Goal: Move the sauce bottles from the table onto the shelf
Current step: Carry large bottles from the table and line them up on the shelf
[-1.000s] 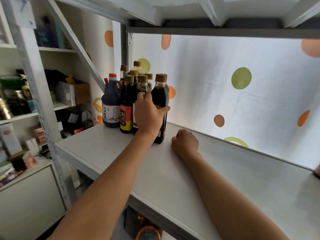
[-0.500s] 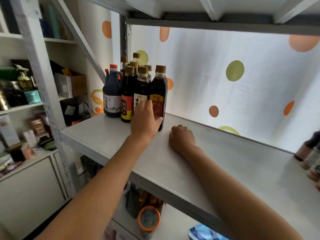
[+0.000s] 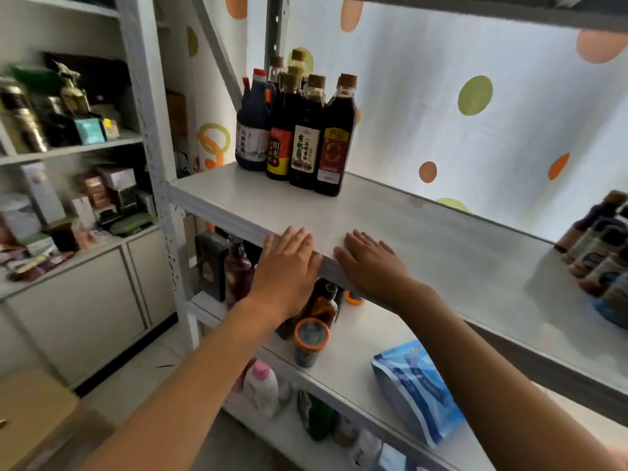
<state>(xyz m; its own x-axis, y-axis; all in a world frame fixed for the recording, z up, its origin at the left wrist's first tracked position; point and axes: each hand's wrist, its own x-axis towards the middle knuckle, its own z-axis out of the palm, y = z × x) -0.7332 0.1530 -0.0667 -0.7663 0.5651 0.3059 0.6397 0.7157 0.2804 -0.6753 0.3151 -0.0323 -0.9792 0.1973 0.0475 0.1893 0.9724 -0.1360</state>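
Observation:
Several dark sauce bottles (image 3: 306, 130) with brown caps stand upright in a tight cluster at the back left of the white shelf (image 3: 441, 253). The rightmost one carries a red label (image 3: 334, 147). A blue jug with a red cap (image 3: 253, 124) stands at the cluster's left. My left hand (image 3: 289, 266) and my right hand (image 3: 370, 263) lie flat with fingers spread at the shelf's front edge, well short of the bottles, and hold nothing.
More bottles (image 3: 601, 246) crowd the shelf's far right end. The lower shelf holds a brown bottle (image 3: 319, 304), an orange-rimmed jar (image 3: 311, 338) and a blue bag (image 3: 414, 385). A white upright post (image 3: 149, 124) and cluttered cabinet shelves (image 3: 68, 147) stand on the left.
My left hand let go of the red-labelled bottle and drew back to the front edge. My right hand opened from a fist and drew back too. The view dropped lower.

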